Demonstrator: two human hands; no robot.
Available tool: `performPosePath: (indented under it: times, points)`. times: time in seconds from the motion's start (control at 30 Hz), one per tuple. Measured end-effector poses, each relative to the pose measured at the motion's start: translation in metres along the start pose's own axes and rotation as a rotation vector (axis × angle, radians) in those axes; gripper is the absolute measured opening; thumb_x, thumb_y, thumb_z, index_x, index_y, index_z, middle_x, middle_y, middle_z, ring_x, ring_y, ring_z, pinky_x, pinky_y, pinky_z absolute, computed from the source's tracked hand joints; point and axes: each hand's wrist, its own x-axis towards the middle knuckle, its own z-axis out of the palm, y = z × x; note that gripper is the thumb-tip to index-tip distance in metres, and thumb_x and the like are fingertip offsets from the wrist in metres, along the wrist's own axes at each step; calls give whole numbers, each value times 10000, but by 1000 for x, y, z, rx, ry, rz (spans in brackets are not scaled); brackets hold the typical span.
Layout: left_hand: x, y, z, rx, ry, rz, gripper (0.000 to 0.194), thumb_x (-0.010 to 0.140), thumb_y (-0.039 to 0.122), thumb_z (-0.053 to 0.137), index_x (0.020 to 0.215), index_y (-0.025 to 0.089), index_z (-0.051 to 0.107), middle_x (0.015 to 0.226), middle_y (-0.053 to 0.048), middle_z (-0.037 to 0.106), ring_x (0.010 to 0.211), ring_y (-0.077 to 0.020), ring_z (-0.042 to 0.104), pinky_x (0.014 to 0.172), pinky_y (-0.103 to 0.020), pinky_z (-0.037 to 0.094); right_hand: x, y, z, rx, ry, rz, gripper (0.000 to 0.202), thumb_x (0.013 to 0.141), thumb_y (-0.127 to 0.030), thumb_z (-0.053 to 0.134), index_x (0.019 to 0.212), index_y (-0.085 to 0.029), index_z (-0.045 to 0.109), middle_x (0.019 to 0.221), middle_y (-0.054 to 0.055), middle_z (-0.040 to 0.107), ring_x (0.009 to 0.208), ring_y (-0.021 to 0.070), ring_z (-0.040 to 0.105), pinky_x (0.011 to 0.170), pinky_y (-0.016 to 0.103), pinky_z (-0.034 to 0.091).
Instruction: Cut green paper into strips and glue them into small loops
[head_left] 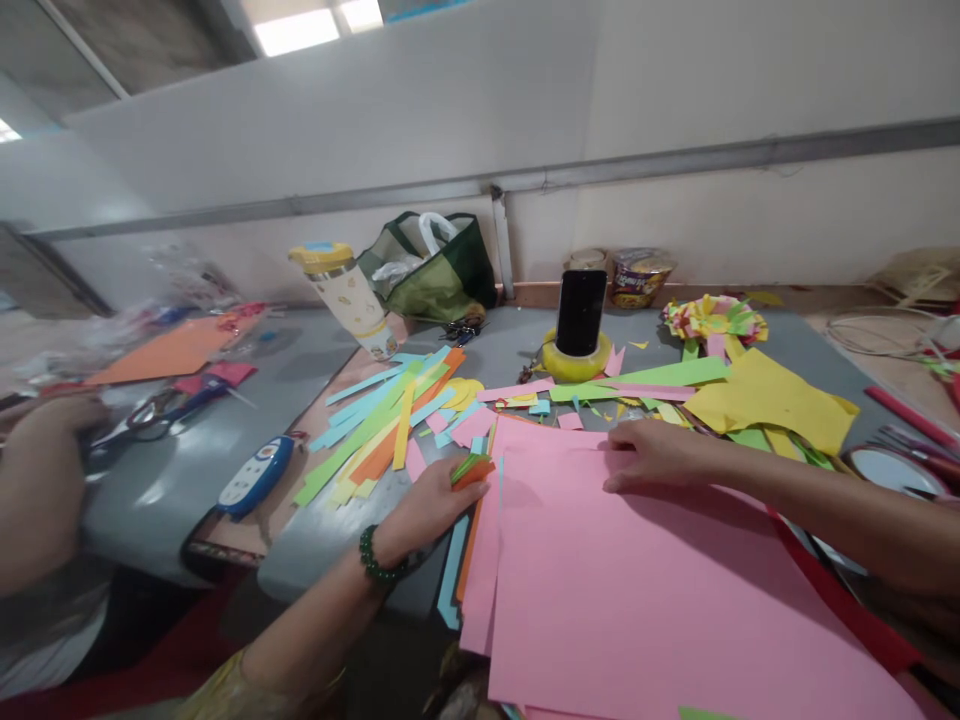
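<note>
Pink sheets (592, 590) at lower right reach past the desk's (510, 345) near edge; bare surface lies upper centre. Left hand (431, 510), angled up-right, grasps green and orange paper pieces (475, 471); right hand (654, 455), extended from the right, touches the sheets' upper edge, its grip unclear.

Head-worn view, forward and down over the desk (502, 345).

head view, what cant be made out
Head view throughout:
Pink rectangular paper sheet: most of its near edge, cut off by the frame's bottom.
Small green and orange paper pieces in the left hand: number, covered by its grip.
Soft two-tone green bag: most contents, hidden by its sides.
Dark purple cup: lettering, too small and blurred.
Co-worker's hand, far left: whether it holds anything, blurred.
</note>
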Motion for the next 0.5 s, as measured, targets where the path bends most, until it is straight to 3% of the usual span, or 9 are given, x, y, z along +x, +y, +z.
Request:
performPosePath:
  times: [0.1, 0.23, 0.33, 0.5]
  points:
    - [-1, 0, 1, 7, -16, -13, 301, 769, 474, 494, 745, 180, 558, 733, -8, 577, 735, -185, 517, 710, -292, 435, 3, 3, -3, 26, 1, -77, 290, 698, -453, 602, 605, -218, 459, 758, 33, 618, 751, 219, 566, 604, 286, 383]
    - [-3, 1, 4, 11, -10, -18, 330, 777, 512, 453, 687, 199, 508, 716, -4, 573, 728, -188, 522, 700, -288, 440, 12, 9, -1, 138, 35, -80, 267, 688, -432, 577, 601, -220, 442, 646, -8, 538, 667, 179, 518, 554, 265, 340]
    - [-4, -3, 1, 54, -8, -17, 313, 784, 488, 443, 696, 201, 531, 684, -7, 591, 691, -188, 536, 680, -289, 434, 15, 12, 1, 151, 71, -34, 243, 696, -430, 570, 623, -220, 472, 690, 5, 573, 703, 198, 548, 580, 274, 368]
    - [-2, -10, -15, 108, 198, -137, 260, 725, 431, 516, 807, 201, 606, 804, -58, 679, 804, -248, 620, 746, -323, 438, 15, 12, 4, 79, 170, -64, 185, 691, -395, 594, 689, -212, 565, 922, 72, 648, 880, 252, 600, 728, 312, 449]
